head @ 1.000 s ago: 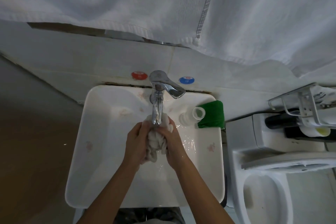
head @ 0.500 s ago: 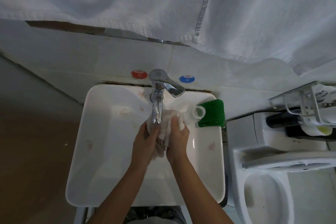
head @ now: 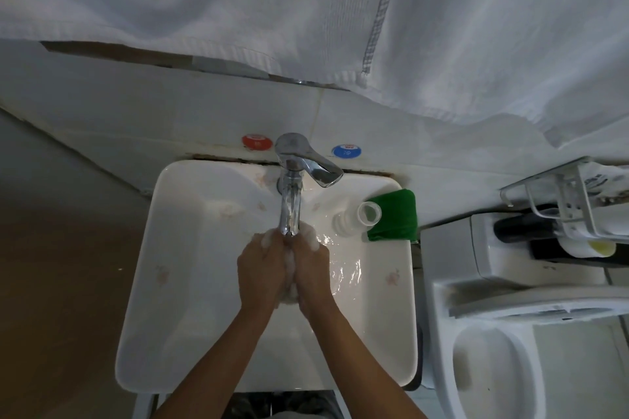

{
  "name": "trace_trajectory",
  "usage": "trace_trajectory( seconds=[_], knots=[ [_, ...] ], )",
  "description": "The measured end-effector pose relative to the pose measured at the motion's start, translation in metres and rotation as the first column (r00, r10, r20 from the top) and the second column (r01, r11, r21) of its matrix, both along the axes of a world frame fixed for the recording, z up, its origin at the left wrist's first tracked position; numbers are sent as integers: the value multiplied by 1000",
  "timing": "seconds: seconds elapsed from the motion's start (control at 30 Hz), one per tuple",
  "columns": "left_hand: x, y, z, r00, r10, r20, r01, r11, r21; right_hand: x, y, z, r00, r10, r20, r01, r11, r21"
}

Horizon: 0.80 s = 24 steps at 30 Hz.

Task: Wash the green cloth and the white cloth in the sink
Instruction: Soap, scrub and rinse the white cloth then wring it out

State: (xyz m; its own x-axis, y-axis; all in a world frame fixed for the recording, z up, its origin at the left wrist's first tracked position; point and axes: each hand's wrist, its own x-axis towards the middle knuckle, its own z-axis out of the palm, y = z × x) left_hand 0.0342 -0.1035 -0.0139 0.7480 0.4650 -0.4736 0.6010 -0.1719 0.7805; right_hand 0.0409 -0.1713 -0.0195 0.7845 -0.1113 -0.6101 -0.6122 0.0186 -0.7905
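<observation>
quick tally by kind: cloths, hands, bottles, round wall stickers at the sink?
Cloths: 2, white cloth squeezed between both hands, green cloth on the sink corner
Hands: 2, left hand, right hand
Bottles: 1, white bottle
Stickers: 2, red sticker, blue sticker
Total: 7

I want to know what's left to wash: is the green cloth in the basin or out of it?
Out: the green cloth lies folded on the sink rim's far right corner, untouched.

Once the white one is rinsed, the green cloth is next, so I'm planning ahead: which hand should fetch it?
Probably the right hand: the green cloth lies on the sink's right rim, on its side.
</observation>
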Motion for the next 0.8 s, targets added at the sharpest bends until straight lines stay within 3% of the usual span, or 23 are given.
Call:
trace_trajectory(
  seconds=[0.23, 0.37, 0.53, 0.67, 0.8],
  knots=[
    [1, 6, -13, 998, 34, 47, -27, 991, -132, 2, 1, -7, 994, 6, 107, 7, 993, -120],
    [3, 10, -9, 993, 31, 111, -22, 996, -82, 3, 0, -9, 982, 152, 114, -145, 987, -69],
    [8, 9, 1, 977, 25, 213, 18, 981, -194, 3, -7, -6, 962, 266, 63, -271, 958, 89],
    [2, 8, -5, 961, -118, 249, 174, 960, -217, 2, -15, -3, 976, 206, 67, -213, 971, 112],
    [-8, 6, -28, 953, -240, 185, 254, 966, -55, 4, -18, -2, 997, 48, 56, -54, 992, 117]
  ],
)
